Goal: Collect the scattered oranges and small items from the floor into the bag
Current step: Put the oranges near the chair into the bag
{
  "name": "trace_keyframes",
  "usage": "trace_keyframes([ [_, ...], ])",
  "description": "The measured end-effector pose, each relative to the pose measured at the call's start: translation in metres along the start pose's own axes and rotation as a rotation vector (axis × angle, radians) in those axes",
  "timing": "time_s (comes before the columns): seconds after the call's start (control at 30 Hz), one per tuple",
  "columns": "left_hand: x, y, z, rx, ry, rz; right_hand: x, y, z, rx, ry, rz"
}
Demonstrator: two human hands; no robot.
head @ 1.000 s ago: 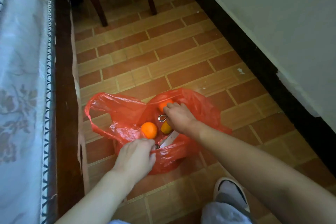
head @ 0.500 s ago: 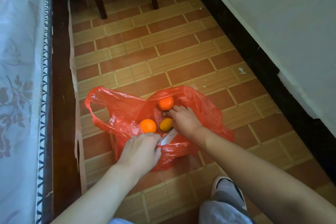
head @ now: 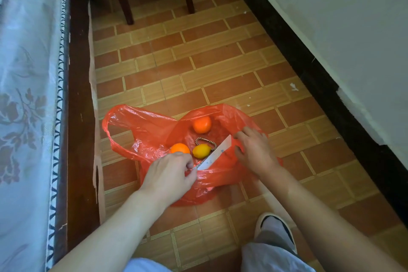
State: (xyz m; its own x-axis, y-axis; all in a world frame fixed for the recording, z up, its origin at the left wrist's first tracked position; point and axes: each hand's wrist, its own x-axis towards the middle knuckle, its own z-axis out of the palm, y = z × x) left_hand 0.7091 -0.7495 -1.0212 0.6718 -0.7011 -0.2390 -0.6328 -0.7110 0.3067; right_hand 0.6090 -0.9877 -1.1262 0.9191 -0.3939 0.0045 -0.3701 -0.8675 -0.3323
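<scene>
A red plastic bag lies spread wide on the tiled floor. Inside it rest an orange at the back, a second orange at the left, a yellow fruit in the middle, a small metal chain and a white ruler-like strip. My left hand pinches the bag's near rim beside the strip's lower end. My right hand sits at the bag's right rim, fingers curled apart, and I cannot tell if it holds the plastic.
A bed with a pale floral cover and dark wooden frame runs along the left. Dark chair legs stand further back. A white wall with dark skirting bounds the right. My shoe is at the lower right.
My right hand has drawn out of the bag's middle to its right rim, uncovering the chain and the strip. My left hand stays on the near rim.
</scene>
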Motion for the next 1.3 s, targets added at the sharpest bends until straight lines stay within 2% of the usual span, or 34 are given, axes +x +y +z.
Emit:
trace_keyframes([
  [0.13, 0.002, -0.001, -0.008, -0.003, 0.038, -0.042, -0.011, 0.003, -0.008, -0.085, -0.031, 0.036],
  [0.27, 0.001, 0.000, -0.013, 0.023, 0.065, -0.058, -0.021, 0.006, -0.019, -0.174, -0.112, 0.166],
  [0.5, 0.006, -0.030, -0.045, 0.232, 0.335, -0.195, -0.020, 0.017, -0.029, 0.002, -0.070, 0.258],
  [0.63, 0.010, -0.053, -0.049, 0.318, 0.347, -0.310, -0.013, 0.012, -0.031, 0.064, -0.001, 0.187],
  [0.77, 0.011, -0.065, -0.048, 0.367, 0.281, -0.331, -0.007, 0.002, -0.031, 0.104, 0.071, 0.123],
  [0.93, 0.009, -0.076, -0.052, 0.383, 0.293, -0.352, -0.001, -0.020, -0.033, 0.120, 0.083, 0.033],
  [1.03, 0.008, -0.086, -0.053, 0.327, 0.280, -0.424, 0.001, -0.030, -0.034, 0.136, 0.086, 0.014],
  [1.17, 0.008, -0.104, -0.050, 0.110, 0.239, -0.532, 0.003, -0.036, -0.034, 0.138, 0.093, -0.010],
  [1.3, 0.006, -0.109, -0.049, -0.001, 0.338, -0.471, 0.002, -0.043, -0.036, 0.128, 0.084, -0.020],
])
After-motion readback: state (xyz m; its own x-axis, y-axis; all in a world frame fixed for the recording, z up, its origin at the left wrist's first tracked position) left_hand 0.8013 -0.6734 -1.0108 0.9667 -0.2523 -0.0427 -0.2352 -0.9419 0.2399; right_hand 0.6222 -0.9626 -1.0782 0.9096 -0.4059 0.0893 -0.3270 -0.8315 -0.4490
